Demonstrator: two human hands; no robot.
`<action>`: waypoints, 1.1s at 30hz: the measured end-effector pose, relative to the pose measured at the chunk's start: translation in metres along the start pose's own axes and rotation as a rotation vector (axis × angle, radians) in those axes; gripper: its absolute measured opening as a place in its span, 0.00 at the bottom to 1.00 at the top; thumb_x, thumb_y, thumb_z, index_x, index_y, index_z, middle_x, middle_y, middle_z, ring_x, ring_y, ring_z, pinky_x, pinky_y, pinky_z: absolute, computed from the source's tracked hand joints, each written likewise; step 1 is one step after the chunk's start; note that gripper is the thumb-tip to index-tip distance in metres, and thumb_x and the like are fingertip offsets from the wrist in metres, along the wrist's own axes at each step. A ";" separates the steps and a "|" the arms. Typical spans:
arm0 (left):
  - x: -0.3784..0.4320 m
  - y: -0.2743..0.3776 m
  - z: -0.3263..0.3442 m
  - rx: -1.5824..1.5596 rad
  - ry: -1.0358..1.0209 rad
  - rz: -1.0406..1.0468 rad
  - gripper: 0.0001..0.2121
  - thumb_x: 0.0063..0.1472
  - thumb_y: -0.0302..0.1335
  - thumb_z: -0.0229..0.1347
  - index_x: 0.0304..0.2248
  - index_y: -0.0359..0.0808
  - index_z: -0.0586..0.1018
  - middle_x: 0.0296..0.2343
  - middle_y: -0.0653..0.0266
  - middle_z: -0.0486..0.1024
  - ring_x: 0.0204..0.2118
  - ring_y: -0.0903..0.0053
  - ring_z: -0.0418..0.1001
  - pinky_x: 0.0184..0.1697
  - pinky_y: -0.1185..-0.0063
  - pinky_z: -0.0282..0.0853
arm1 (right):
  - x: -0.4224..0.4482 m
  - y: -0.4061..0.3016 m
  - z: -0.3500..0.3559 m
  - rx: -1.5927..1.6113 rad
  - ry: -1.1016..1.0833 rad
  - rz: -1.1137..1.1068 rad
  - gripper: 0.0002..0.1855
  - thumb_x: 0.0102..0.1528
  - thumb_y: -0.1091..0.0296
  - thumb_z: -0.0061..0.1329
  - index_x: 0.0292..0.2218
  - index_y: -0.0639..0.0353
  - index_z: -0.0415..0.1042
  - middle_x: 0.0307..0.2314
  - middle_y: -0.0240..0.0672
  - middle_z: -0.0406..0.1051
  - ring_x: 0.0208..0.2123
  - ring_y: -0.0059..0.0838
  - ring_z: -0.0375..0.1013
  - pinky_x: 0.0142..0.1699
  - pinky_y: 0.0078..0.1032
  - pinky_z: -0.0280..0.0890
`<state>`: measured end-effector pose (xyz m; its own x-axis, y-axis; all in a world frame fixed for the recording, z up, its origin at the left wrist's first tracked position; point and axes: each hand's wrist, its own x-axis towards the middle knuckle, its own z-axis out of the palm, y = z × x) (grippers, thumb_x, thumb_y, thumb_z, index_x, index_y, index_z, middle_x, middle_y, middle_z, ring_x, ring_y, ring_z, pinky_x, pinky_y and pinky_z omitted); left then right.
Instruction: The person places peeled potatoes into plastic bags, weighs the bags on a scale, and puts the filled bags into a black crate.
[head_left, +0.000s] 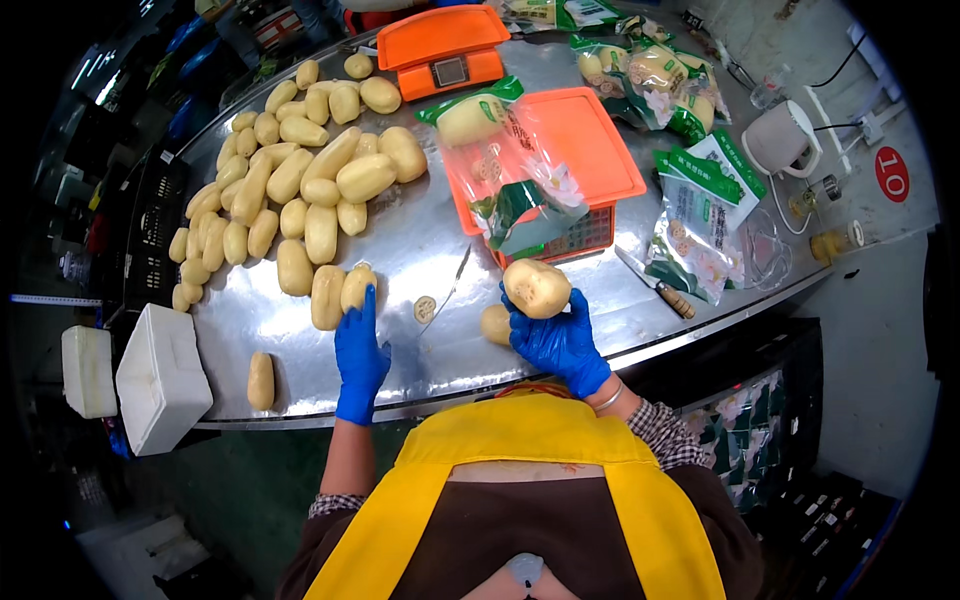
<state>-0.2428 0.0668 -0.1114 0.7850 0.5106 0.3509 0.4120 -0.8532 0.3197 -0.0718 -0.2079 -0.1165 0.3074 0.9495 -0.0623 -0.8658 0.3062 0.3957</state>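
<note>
In my right hand (559, 341), gloved in blue, is a peeled lotus root segment (538, 289), its cut end with holes facing up. Another lotus root segment (495, 325) lies on the metal table beside that hand, partly hidden. My left hand (361, 352), also in a blue glove, reaches forward and touches a lotus root segment (355, 290) with its index finger. Whether its other fingers grip the segment cannot be seen. Just left stands a similar segment (328, 298). A thin lotus root slice (424, 309) lies between my hands.
Many lotus roots (289, 172) cover the table's left side. A filled bag (510, 165) rests on an orange scale (592, 150); another orange scale (446, 49) stands behind. Rightward are a wooden-handled knife (673, 298), printed bags (694, 232) and a kettle (780, 139). A foam box (161, 382) borders the left.
</note>
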 end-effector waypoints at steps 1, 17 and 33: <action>-0.001 0.001 0.000 -0.141 -0.105 -0.101 0.07 0.49 0.29 0.61 0.28 0.37 0.79 0.20 0.59 0.74 0.26 0.61 0.74 0.31 0.70 0.69 | -0.002 -0.002 0.002 -0.096 0.027 -0.042 0.41 0.49 0.59 0.53 0.59 0.58 0.50 0.54 0.47 0.57 0.54 0.49 0.60 0.57 0.46 0.56; 0.110 0.144 0.036 -1.221 -0.781 -0.390 0.21 0.64 0.47 0.46 0.28 0.34 0.75 0.17 0.65 0.71 0.19 0.80 0.70 0.23 0.83 0.66 | 0.041 -0.033 0.095 -1.162 0.425 -0.304 0.29 0.59 0.53 0.44 0.56 0.59 0.56 0.48 0.39 0.66 0.49 0.35 0.68 0.52 0.34 0.66; 0.100 0.157 0.076 -1.582 -0.673 -0.325 0.15 0.64 0.42 0.48 0.33 0.37 0.75 0.22 0.67 0.74 0.19 0.86 0.68 0.21 0.85 0.63 | 0.105 -0.105 0.082 -1.020 0.230 -0.332 0.08 0.58 0.66 0.45 0.37 0.57 0.73 0.21 0.28 0.70 0.24 0.21 0.71 0.29 0.18 0.65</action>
<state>-0.0645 -0.0243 -0.0935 0.9764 0.1463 -0.1590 0.0905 0.3916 0.9157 0.0836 -0.1459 -0.0899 0.5965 0.7669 -0.2366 -0.7056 0.3606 -0.6100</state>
